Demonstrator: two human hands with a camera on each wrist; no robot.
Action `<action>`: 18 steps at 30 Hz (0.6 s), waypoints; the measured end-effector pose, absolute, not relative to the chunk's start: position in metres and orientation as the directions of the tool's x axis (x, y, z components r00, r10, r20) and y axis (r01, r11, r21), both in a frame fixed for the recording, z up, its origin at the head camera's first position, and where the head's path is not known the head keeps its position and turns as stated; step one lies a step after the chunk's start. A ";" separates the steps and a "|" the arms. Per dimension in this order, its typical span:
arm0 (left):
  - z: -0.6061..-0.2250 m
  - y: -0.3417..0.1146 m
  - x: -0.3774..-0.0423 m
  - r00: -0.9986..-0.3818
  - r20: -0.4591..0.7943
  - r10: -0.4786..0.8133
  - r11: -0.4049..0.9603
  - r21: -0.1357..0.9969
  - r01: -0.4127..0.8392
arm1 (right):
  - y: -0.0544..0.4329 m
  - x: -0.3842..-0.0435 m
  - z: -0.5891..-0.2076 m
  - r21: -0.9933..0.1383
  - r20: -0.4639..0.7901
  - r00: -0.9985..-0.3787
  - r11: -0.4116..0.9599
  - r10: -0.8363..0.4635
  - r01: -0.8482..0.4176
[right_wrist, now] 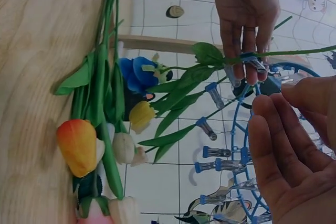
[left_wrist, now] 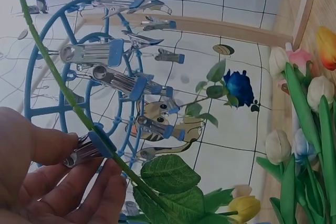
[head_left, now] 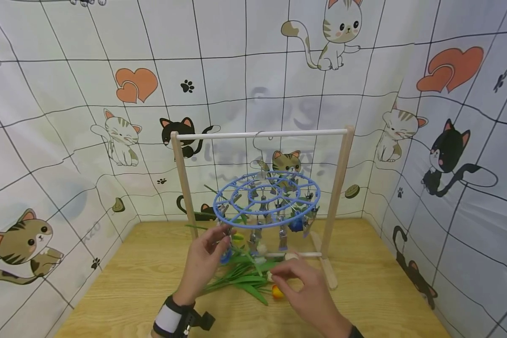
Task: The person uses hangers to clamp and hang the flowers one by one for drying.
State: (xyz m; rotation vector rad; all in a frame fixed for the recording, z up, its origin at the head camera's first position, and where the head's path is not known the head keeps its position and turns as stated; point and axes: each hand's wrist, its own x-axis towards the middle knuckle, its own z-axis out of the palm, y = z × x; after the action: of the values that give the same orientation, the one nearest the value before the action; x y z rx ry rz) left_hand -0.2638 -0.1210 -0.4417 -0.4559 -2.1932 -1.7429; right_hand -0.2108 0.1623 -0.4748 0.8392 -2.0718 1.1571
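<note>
In the left wrist view, my left hand (left_wrist: 63,182) pinches a metal clip (left_wrist: 84,153) with blue tips between thumb and fingers. A green flower stem (left_wrist: 65,93) passes through the clip's tips, its leaves (left_wrist: 170,177) hanging below. The clip is at the left side of a round blue hanging rack (head_left: 253,226) with several more clips. A blue rose (left_wrist: 239,88) hangs from the rack's far side. My right hand (head_left: 306,286) hovers in front of the rack at the right, fingers loosely bent and nothing visible between them.
A wooden stand (head_left: 340,178) with a white crossbar (head_left: 219,135) carries the rack by its hook. Under it, several artificial tulips with green leaves (head_left: 251,279) lie on the wooden table (head_left: 122,281), including an orange-yellow tulip (head_left: 277,292). A cat-print curtain (head_left: 236,70) stands behind.
</note>
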 end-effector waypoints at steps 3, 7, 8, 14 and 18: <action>-0.443 -0.123 -0.268 -0.899 0.435 0.054 0.226 0.872 0.435 | 0.164 -0.211 -0.481 -0.510 0.741 -0.630 0.413 -0.234 -0.754; -0.445 -0.126 -0.274 -0.896 0.441 0.050 0.244 0.865 0.439 | 0.167 -0.211 -0.487 -0.529 0.719 -0.651 0.418 -0.241 -0.739; -0.445 -0.127 -0.276 -0.900 0.434 0.046 0.241 0.869 0.432 | 0.168 -0.211 -0.489 -0.532 0.714 -0.657 0.422 -0.242 -0.734; -0.447 -0.132 -0.283 -0.903 0.427 0.044 0.254 0.870 0.423 | 0.171 -0.211 -0.497 -0.561 0.688 -0.678 0.403 -0.259 -0.723; -0.447 -0.135 -0.287 -0.911 0.411 0.045 0.255 0.877 0.408 | 0.172 -0.211 -0.501 -0.585 0.672 -0.689 0.376 -0.272 -0.719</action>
State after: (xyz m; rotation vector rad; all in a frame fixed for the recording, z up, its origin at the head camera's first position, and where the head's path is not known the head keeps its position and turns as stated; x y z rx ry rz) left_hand -0.2865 -0.1355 -0.4474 -0.4180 -2.2290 -1.7003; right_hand -0.2114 0.1715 -0.5007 0.8540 -2.1713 1.2668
